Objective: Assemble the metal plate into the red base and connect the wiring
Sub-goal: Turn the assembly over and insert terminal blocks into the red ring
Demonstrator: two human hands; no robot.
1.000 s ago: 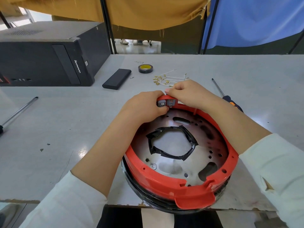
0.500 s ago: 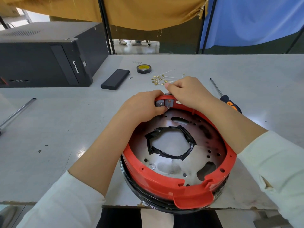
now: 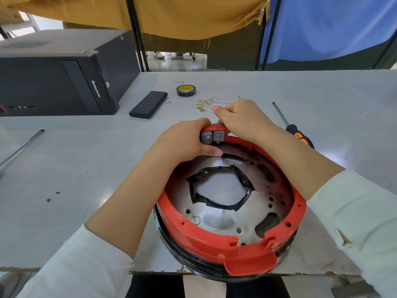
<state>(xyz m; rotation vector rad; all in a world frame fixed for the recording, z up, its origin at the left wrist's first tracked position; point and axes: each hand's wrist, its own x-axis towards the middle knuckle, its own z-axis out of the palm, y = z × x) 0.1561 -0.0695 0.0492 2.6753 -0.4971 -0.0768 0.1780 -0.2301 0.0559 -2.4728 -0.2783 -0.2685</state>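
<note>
Still gripping red base (image 3: pixel 214 241) holding metal plate (image 3: pixel 217 190).

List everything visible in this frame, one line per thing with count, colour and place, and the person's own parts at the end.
red base: 1, red ring on a black body, near table edge, centre
metal plate: 1, silver with holes, inside the ring
black tape: 1 strip, lining the plate's centre opening
terminal block: 1, grey, at the ring's far rim
wires with terminals: a bundle, white and brass, beyond the hands
tape roll: 1, black and yellow, far centre
flat case: 1, black, beside the computer
computer tower: 1, black, far left
screwdriver: 1, black and orange handle, right
metal rod: 1, grey, left
table: 1, grey
left hand: on the block
right hand: at the rim behind the block
</note>
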